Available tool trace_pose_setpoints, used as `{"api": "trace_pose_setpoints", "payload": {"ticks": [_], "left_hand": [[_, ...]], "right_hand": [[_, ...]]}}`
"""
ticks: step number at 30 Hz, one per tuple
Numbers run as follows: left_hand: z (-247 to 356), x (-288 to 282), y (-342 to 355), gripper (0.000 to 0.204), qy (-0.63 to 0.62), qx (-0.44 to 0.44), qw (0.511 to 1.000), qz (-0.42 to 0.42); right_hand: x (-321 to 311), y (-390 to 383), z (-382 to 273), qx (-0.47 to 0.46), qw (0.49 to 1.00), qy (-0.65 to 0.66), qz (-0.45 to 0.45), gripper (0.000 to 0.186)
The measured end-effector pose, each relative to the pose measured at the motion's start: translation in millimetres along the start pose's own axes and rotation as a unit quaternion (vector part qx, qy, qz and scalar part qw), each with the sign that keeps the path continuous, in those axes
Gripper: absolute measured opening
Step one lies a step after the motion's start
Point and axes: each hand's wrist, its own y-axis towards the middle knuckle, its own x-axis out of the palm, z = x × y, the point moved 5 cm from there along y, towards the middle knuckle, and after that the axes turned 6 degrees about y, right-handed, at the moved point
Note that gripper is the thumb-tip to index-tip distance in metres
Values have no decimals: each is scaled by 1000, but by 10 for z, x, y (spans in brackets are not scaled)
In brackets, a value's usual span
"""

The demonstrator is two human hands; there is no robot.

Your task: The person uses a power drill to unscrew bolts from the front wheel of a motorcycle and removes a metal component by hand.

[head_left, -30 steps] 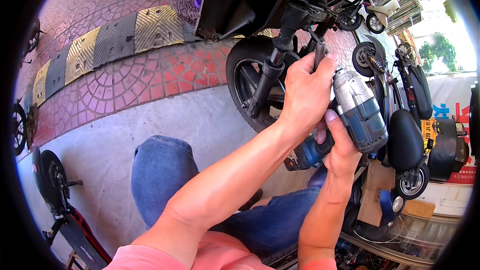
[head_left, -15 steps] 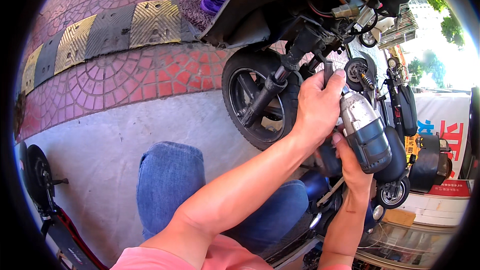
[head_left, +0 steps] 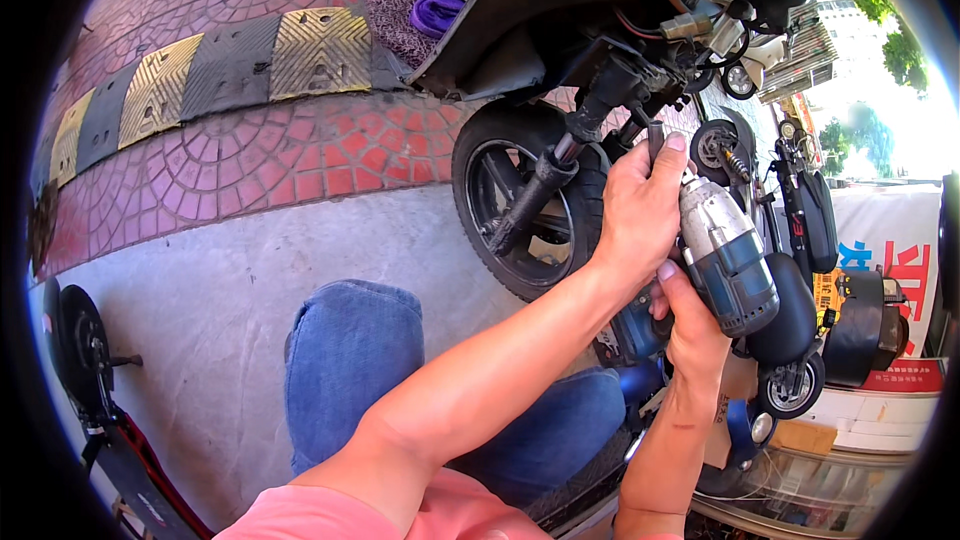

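Observation:
My left hand (head_left: 640,205) is closed around a short dark cylindrical socket (head_left: 656,140), its thumb along the side at the front end of an impact wrench (head_left: 728,255). Whether the socket sits on the wrench's drive cannot be made out. The wrench has a silver nose and a dark blue-black body. From below, my right hand (head_left: 695,330) wraps the wrench's handle; its battery base (head_left: 637,328) shows beside the fingers. Just beyond my hands is a scooter's front fork (head_left: 540,185), with the black front wheel (head_left: 500,210) to the left of them.
Exposed wires and connectors (head_left: 690,25) hang at the scooter's stripped front. A yellow-black ramp (head_left: 225,70) lies on red paving. At lower left stands a kick scooter (head_left: 100,390). More parked scooters (head_left: 800,210) line the right. My jeans-clad knee (head_left: 355,360) is below.
The view has shifted slightly, so the scooter and ground sit a little to the right. The wrench has tilted a little and its battery base now shows. Both hands keep their grip.

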Motion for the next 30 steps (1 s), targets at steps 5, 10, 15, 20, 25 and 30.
{"api": "trace_pose_setpoints", "payload": {"ticks": [5,10,15,20,25,30], "left_hand": [[-45,1,16,36,-14,-4,1000,-12],[-48,-28,-8,35,-26,-6,1000,0],[-72,-23,13,34,-28,5,1000,0],[-40,2,-52,33,-45,-2,999,19],[-18,-9,-41,30,-15,11,999,29],[-55,-31,-15,29,7,20,999,41]], "right_hand": [[-94,6,104,14,1000,-24,1,24],[0,7,94,4,1000,3,-5,6],[-69,11,127,-24,999,-33,-13,18],[-35,21,37,-18,1000,-18,2,8],[-24,42,79,-20,1000,9,-14,12],[-2,48,165,-26,998,48,-23,12]]}}
